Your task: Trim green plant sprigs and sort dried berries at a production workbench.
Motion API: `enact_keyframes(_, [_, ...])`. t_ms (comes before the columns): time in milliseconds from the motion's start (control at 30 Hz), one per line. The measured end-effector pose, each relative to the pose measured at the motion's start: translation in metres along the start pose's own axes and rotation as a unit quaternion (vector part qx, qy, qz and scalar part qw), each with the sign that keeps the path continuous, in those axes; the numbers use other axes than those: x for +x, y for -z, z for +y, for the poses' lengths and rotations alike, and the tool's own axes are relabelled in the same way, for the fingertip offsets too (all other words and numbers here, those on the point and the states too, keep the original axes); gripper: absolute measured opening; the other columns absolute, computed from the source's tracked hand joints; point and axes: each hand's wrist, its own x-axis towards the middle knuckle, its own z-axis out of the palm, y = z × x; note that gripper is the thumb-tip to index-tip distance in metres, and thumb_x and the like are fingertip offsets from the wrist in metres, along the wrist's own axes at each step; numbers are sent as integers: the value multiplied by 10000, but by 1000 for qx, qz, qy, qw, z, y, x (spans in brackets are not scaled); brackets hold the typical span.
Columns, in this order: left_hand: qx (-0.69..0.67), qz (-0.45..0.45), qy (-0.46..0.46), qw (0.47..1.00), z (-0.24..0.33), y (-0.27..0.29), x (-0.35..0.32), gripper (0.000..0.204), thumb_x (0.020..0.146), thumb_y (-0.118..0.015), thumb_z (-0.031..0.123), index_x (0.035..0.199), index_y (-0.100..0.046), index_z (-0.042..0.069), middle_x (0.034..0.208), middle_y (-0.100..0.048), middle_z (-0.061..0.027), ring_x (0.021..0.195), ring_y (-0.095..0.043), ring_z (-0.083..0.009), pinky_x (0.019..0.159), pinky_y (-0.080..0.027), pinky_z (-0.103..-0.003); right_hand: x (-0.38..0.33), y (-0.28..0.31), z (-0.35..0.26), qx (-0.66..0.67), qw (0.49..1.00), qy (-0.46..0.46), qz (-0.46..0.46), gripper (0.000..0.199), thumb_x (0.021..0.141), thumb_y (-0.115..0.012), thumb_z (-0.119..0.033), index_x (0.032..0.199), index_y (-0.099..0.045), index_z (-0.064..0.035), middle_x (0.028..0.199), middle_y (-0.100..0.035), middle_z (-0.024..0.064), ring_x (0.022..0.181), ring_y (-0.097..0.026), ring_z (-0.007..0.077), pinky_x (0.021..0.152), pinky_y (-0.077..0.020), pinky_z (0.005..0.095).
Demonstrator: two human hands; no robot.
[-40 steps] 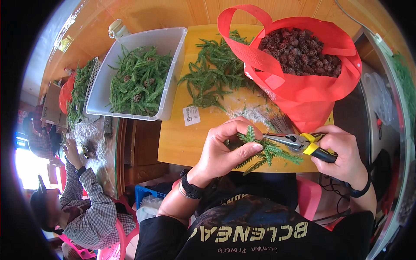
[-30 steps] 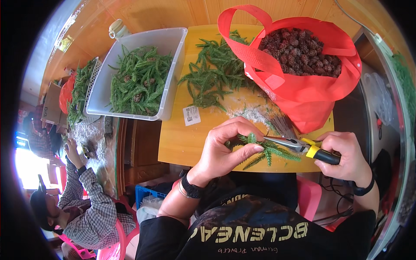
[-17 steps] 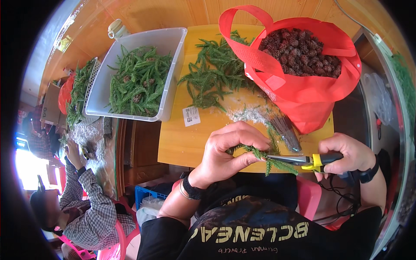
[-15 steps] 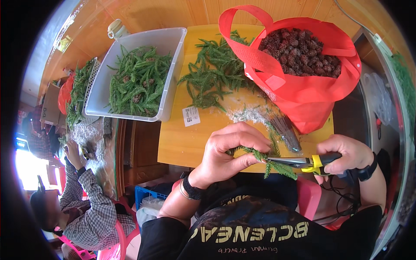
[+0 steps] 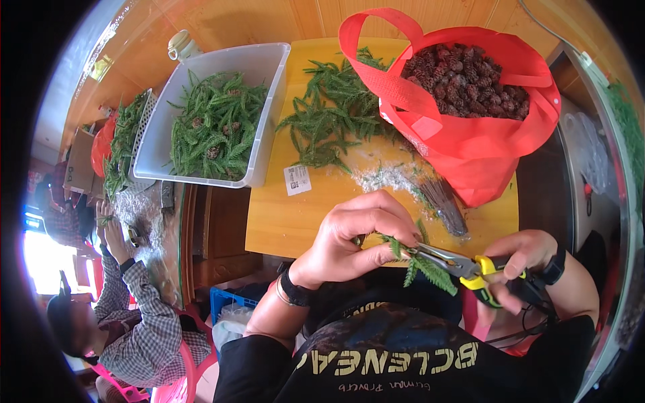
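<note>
My left hand (image 5: pixel 359 232) pinches a green artificial pine sprig (image 5: pixel 430 274) between thumb and fingertips, just beyond the table's near edge. In my right hand (image 5: pixel 527 258) are long-nosed pliers (image 5: pixel 478 272) with yellow and black handles, slanting up to the left. Their jaws reach the sprig beside my left fingertips; whether they bite on a stem or wire there is too small to tell. Ahead of my hands, a bundle of thin dark stems (image 5: pixel 443 205) in clear wrap lies on the yellow table (image 5: pixel 289 232), close to white crumbs (image 5: pixel 383 178).
A clear plastic bin (image 5: pixel 259 171) holds green sprigs with several pine cones. Loose sprigs (image 5: pixel 322 124) lie beside it. At the back right stands a red bag (image 5: pixel 477 148) full of pine cones. Left, a co-worker in a checked shirt (image 5: pixel 144 322) sits at another table.
The pliers have tilted, their handles now lower and spread wider, and my right hand's fingers have loosened. My left hand stays almost in place. The co-worker's hands have come together.
</note>
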Motion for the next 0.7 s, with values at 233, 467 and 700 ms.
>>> enact_keyframes(233, [-177,-86,-32,980,4,3,7,91,819,-624,29,740,-664,7,828,-604,-118,776,-604,-268,665,-496,-359,15,-2,12,-91,987,51,-119,366,905,-444,-194,1145,-485,80,1016,-640,215,1179,-467,390,988,-340,438])
enact_keyframes(467, [-166,-3,-33,986,8,12,8,187,789,-711,207,738,-634,43,805,-596,-111,744,-590,-250,655,-484,-355,6,-33,-9,-276,950,103,100,323,795,-577,-186,957,-608,91,902,-673,153,959,-599,321,844,-450,396])
enact_keyframes(700, [-88,47,27,995,4,7,2,155,782,-710,117,853,-605,28,869,-595,-79,847,-572,-186,774,-445,-304,23,-41,-8,-711,519,317,354,194,679,-637,-174,781,-619,-10,716,-593,121,828,-593,363,720,-484,390])
